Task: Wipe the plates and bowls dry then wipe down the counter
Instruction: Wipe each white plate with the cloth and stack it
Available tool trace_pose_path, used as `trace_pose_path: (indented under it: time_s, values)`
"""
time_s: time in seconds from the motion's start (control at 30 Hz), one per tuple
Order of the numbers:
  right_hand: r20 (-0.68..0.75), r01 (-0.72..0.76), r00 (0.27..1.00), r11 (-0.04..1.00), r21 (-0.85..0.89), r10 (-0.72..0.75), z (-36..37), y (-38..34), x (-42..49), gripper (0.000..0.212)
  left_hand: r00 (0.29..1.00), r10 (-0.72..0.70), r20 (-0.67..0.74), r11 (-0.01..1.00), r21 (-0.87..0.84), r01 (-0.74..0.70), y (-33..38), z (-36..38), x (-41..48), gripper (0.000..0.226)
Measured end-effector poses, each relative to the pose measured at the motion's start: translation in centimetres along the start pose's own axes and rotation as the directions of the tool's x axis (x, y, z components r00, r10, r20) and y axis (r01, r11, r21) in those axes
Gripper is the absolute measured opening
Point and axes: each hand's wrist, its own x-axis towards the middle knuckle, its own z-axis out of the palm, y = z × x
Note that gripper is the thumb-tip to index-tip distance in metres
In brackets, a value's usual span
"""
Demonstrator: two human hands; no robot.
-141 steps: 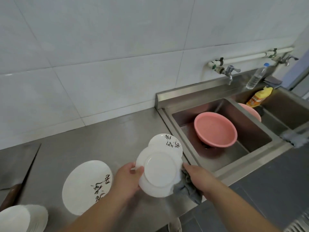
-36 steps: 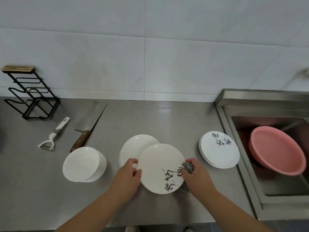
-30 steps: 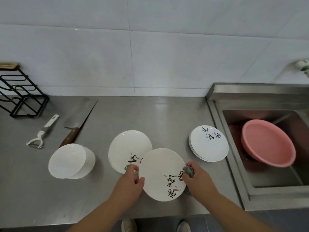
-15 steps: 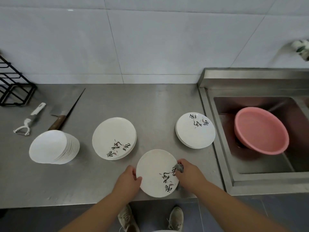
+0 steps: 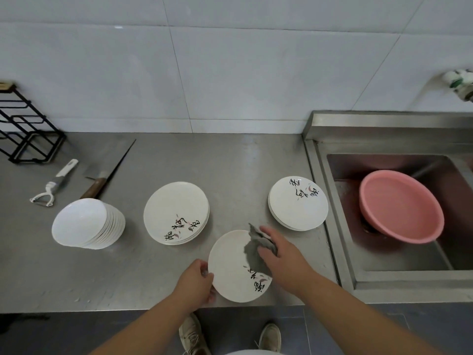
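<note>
Cloth (image 5: pixel 252 252) under right hand (image 5: pixel 284 254), fingers spread, hides part of plate (image 5: pixel 227 267) print; left hand (image 5: pixel 195 284) fingers pinch its rim.

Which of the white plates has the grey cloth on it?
The single plate at the counter's front edge, held by the left hand; the right hand presses the grey cloth on it. The middle stack and the sink-side stack lie bare.
</note>
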Motion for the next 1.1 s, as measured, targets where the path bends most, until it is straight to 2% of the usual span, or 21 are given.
trace_pose_path:
  time_s: [0.07,0.13,0.2,0.23,0.27,0.33,0.37,0.43,0.5,0.6,0.67,0.73,0.8,0.9,1.03,1.1]
  values:
    - [-0.001,-0.027,1.000,0.999,-0.047,0.027,0.7,0.5,0.4,0.053,1.000,0.009,-0.006,0.999,0.041,-0.008,-0.1,-0.2,0.1,0.009]
    - [-0.103,-0.027,0.995,0.972,-0.234,0.003,1.3,1.6,0.9,0.059,0.991,0.120,-0.056,0.967,0.234,-0.104,-0.8,-0.4,0.6,0.015]
    - [-0.174,0.043,0.978,0.926,-0.374,-0.115,1.7,2.2,0.9,0.052,0.963,0.258,-0.074,0.890,0.407,-0.207,-1.3,-0.7,0.7,0.029]
    - [-0.160,0.112,0.965,0.876,-0.469,-0.210,2.0,2.6,0.8,0.048,0.942,0.329,-0.068,0.850,0.457,-0.263,-1.5,-0.9,0.7,0.035]
    - [-0.102,0.214,0.940,0.796,-0.566,-0.325,2.5,3.1,0.6,0.045,0.913,0.403,-0.060,0.796,0.514,-0.318,-1.9,-1.0,0.9,0.041]
    - [0.091,0.397,0.874,0.595,-0.699,-0.476,3.6,4.3,0.3,0.047,0.833,0.553,0.010,0.607,0.680,-0.411,-2.8,-1.1,1.6,0.054]
    - [0.210,0.448,0.862,0.498,-0.742,-0.462,4.3,5.0,0.3,0.050,0.802,0.595,0.052,0.506,0.751,-0.424,-3.2,-1.1,1.8,0.061]
    - [0.342,0.465,0.871,0.372,-0.803,-0.352,5.2,5.5,0.6,0.061,0.783,0.611,0.119,0.390,0.815,-0.429,-3.6,-1.2,2.1,0.066]
    - [0.391,0.457,0.887,0.342,-0.821,-0.247,5.8,5.8,1.4,0.074,0.775,0.608,0.171,0.327,0.836,-0.441,-3.6,-1.1,2.2,0.067]
    - [0.346,0.412,0.910,0.401,-0.818,-0.229,6.8,5.2,2.6,0.081,0.765,0.611,0.202,0.315,0.825,-0.470,-3.8,-1.2,2.5,0.070]
    - [0.311,0.383,0.923,0.449,-0.807,-0.227,6.9,4.4,2.8,0.073,0.773,0.599,0.211,0.324,0.818,-0.474,-3.6,-1.4,2.4,0.071]
    - [0.240,0.369,0.921,0.486,-0.792,-0.308,5.6,3.9,2.9,0.066,0.774,0.597,0.211,0.336,0.810,-0.480,-3.4,-1.5,2.2,0.071]
    - [0.202,0.349,0.918,0.456,-0.818,-0.341,3.6,4.6,3.6,0.062,0.767,0.604,0.216,0.331,0.808,-0.488,-3.4,-1.5,2.2,0.071]
    - [0.228,0.364,0.912,0.418,-0.832,-0.341,0.9,5.4,4.0,0.051,0.764,0.605,0.224,0.339,0.796,-0.501,-3.7,-1.6,2.4,0.071]
    - [0.208,0.357,0.907,0.406,-0.841,-0.367,0.3,4.4,4.7,0.028,0.767,0.603,0.219,0.352,0.789,-0.503,-3.6,-1.4,2.5,0.070]
    - [0.223,0.354,0.907,0.360,-0.863,-0.356,0.8,3.8,4.9,0.021,0.768,0.603,0.216,0.358,0.787,-0.502,-3.6,-1.5,2.4,0.068]
